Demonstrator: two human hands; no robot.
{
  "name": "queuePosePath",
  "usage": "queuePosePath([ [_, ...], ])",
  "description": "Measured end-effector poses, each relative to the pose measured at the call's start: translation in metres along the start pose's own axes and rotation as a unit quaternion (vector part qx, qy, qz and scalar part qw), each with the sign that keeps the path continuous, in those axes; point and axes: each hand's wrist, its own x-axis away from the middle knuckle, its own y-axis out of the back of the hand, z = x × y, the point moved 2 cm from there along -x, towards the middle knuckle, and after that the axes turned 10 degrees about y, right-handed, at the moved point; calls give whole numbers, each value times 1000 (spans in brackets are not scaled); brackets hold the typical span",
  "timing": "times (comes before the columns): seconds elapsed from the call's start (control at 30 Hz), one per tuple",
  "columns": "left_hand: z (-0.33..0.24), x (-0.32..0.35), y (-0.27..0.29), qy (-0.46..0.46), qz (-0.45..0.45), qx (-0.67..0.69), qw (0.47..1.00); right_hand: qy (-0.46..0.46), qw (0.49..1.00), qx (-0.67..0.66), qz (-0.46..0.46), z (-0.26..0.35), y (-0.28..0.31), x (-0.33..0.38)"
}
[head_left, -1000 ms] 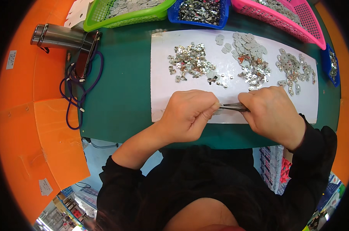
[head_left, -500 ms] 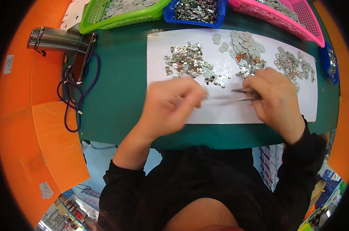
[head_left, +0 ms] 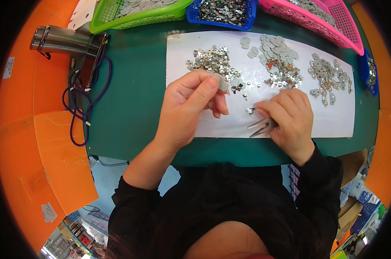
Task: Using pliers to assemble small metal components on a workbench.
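Observation:
Between the thumb and forefinger of my left hand (head_left: 184, 105) is a small flat grey piece (head_left: 222, 83), held above the near edge of a heap of small shiny metal fittings (head_left: 212, 60). My right hand (head_left: 290, 123) has slim pliers (head_left: 260, 128) in its palm, their jaws apart and pointing left. At its fingertips is one small shiny metal fitting (head_left: 250, 111); whether they pinch it or only touch it is hard to tell. Beyond that hand lie more shiny fittings (head_left: 286, 77) and a pile of flat grey pieces (head_left: 276, 48). Grey pieces with metal on them (head_left: 328, 74) are heaped farther right.
A white sheet (head_left: 230, 127) covers part of the green table (head_left: 122, 125). Along the back stand a green basket (head_left: 139, 24), a blue tray (head_left: 221, 25) and a pink basket (head_left: 312, 23). At left are a steel flask (head_left: 61, 41) and a purple cord (head_left: 109, 73).
My right hand has moved nearer and left, with the pliers now tilted down-left. My left hand is no longer blurred, and the grey piece shows in its fingers. More pieces lie at the right heap's near edge.

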Motion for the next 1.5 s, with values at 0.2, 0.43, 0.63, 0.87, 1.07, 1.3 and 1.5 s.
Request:
queuePosePath([
  [0.2, 1, -1, 1, 9, 4, -33, 999, 14, 998, 59, -7, -1, 10, -5],
  [0.43, 2, -2, 3, 1, 4, -5, 1000, 29, 999, -6, 15, 25, 1, -3],
  [0.63, 2, -4, 3, 16, 4, 22, 1000, 66, 996, -22, 46, 35, 2, 17],
  [0.87, 10, 1, -11, 136, 39, 31, 989, -6, 995, -85, -54, 20, 23, 9],
  [1.07, 18, 13, -31, 220, 113, 130, 960, -64, 974, -109, -190, 18, 25, -4],
  [1.3, 33, 17, -42, 171, 66, 277, 943, 15, 985, -22, -170, 19, 27, -4],
  [1.5, 26, 29, -50, 134, 6, 285, 949, 16, 989, 24, -144, 19, 13, -7],
])
